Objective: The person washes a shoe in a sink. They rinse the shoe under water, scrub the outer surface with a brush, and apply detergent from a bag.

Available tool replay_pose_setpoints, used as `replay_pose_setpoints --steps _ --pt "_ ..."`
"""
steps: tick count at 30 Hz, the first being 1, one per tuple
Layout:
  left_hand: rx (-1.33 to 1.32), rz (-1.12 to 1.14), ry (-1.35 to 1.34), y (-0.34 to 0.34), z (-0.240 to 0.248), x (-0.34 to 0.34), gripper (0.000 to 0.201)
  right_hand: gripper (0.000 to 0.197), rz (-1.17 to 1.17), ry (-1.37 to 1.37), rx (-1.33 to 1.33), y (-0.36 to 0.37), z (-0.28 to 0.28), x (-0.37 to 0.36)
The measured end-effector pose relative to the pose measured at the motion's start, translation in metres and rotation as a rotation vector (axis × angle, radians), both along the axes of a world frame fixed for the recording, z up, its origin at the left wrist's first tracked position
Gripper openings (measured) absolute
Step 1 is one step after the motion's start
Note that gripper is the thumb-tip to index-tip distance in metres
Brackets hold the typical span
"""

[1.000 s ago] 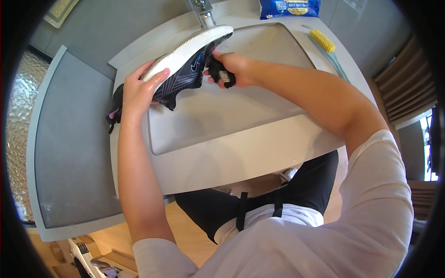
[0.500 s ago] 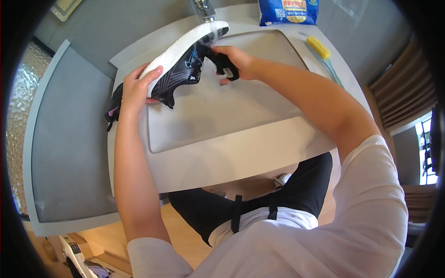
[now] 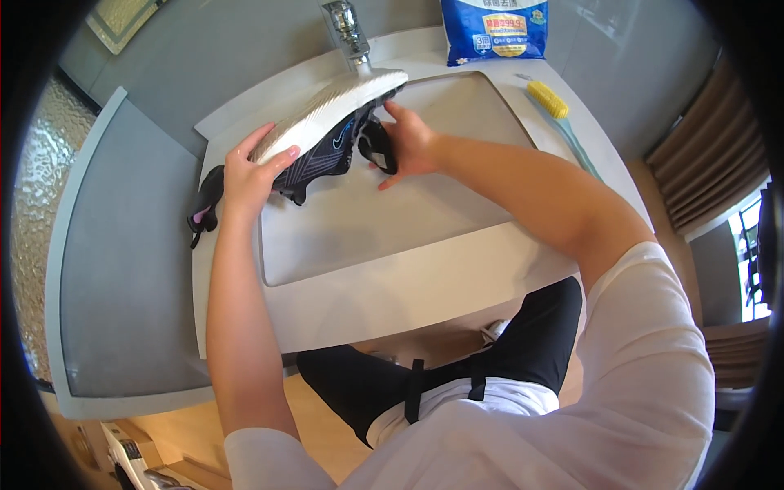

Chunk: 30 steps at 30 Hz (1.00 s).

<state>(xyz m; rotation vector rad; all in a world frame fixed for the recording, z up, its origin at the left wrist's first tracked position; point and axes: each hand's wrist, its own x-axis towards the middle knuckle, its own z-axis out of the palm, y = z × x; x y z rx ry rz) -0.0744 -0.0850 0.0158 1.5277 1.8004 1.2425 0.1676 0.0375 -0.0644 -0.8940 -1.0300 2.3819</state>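
Note:
A black sneaker with a white sole (image 3: 339, 104) is tilted sole-up over the white sink (image 3: 425, 224), its far end beneath the chrome tap (image 3: 349, 34). My left hand (image 3: 251, 175) is closed round the near end, thumb on the sole's side and fingers behind it. Beside the far end, my right hand (image 3: 412, 145) has its fingers spread. One fingertip touches the upper close under the sole, and a loose black flap of the shoe (image 3: 376, 149) lies against the hand. Part of that hand's fingers is behind the flap.
A yellow-bristled brush (image 3: 549, 100) with a pale blue-green handle lies on the counter right of the sink. Behind it stands a blue packet (image 3: 496, 31). At the counter's left edge rests a black item with a pinkish patch (image 3: 206, 204). A grey panel (image 3: 131, 253) borders the left.
The view has shifted, so the counter sits lower in the picture. My right hand's fingers have spread wider around the flap. Splashing water seen at the shoe's far end no longer shows clearly.

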Motion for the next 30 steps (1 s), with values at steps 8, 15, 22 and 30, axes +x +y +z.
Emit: replay_pose_setpoints --steps 8,15,22,30 --pt "0.212 -0.024 0.372 0.012 -0.015 0.004 0.069 0.043 -0.183 -0.142 -0.008 -0.001 0.003 -0.012" --pt "0.214 -0.065 0.354 0.011 -0.020 -0.002 0.064 0.023 -0.321 -0.199 0.053 0.008 0.005 -0.015" --pt "0.153 -0.132 0.154 0.009 -0.021 -0.011 0.066 0.019 -0.224 -0.220 0.255 0.002 0.016 -0.009" --pt "0.352 -0.196 0.333 0.016 -0.028 -0.011 0.082 0.056 -0.059 -0.148 0.126 0.024 0.035 0.028"
